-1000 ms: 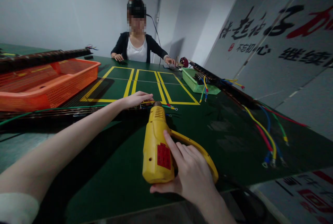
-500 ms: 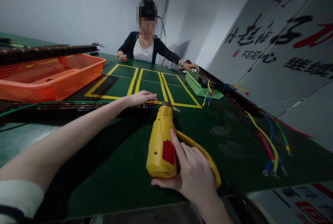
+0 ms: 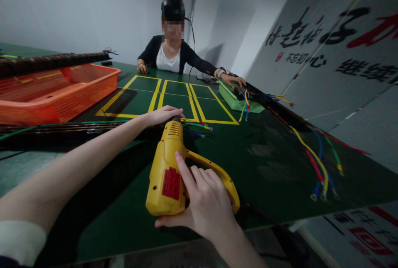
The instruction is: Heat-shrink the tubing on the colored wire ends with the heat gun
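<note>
My right hand is closed round the handle of a yellow heat gun with a red label on its back. Its dark nozzle points away from me, close by my left hand. That hand is closed over the end of a long dark wire harness; its fingertips are partly hidden. Beyond it several coloured wires stick out to the right, tipped with ring terminals. Part of the harness end lies hidden behind the nozzle.
An orange basket stands at the left, with another dark harness across it. At the far right, a co-worker's hand rests over a green basket. A further harness trails wires along the table's right side. Yellow tape marks the green tabletop.
The heat gun in my right hand has moved left, its nozzle now nearer my left hand. More wire ends show to the right. The co-worker's hand has shifted slightly over the green basket.
</note>
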Demonstrator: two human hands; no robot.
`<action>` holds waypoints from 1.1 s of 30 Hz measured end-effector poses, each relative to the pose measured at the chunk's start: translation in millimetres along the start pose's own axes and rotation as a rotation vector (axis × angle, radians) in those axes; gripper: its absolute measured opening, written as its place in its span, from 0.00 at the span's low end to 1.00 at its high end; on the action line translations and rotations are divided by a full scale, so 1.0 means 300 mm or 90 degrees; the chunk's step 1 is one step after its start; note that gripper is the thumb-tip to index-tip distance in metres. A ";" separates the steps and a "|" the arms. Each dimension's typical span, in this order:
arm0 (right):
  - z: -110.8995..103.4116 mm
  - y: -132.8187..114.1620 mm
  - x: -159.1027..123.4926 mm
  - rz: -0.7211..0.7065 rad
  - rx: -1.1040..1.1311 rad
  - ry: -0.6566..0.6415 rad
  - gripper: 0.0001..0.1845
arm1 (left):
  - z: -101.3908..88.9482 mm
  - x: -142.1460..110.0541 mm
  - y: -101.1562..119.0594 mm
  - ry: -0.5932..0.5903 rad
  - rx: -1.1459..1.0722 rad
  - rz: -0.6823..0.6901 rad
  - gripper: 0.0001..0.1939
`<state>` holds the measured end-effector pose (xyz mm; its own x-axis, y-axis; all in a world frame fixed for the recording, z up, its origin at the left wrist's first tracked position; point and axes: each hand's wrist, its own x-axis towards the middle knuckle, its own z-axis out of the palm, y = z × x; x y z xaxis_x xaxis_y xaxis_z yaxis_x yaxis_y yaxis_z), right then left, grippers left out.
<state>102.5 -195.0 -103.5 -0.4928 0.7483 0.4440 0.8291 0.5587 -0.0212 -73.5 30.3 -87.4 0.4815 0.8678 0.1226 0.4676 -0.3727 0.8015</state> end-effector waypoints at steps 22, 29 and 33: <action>-0.014 0.133 -0.091 0.096 -0.051 0.065 0.62 | -0.002 -0.007 0.020 0.005 -0.028 0.007 0.27; 0.015 0.087 -0.068 0.063 -0.042 0.090 0.60 | 0.000 0.001 0.004 0.003 -0.016 -0.003 0.30; 0.031 0.030 -0.041 0.048 -0.041 0.090 0.61 | 0.001 0.001 0.005 -0.004 -0.013 0.015 0.32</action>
<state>113.5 -195.7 -117.3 -0.3899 0.7266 0.5657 0.8797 0.4755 -0.0043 -72.3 29.9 -86.4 0.4976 0.8564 0.1380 0.4410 -0.3868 0.8099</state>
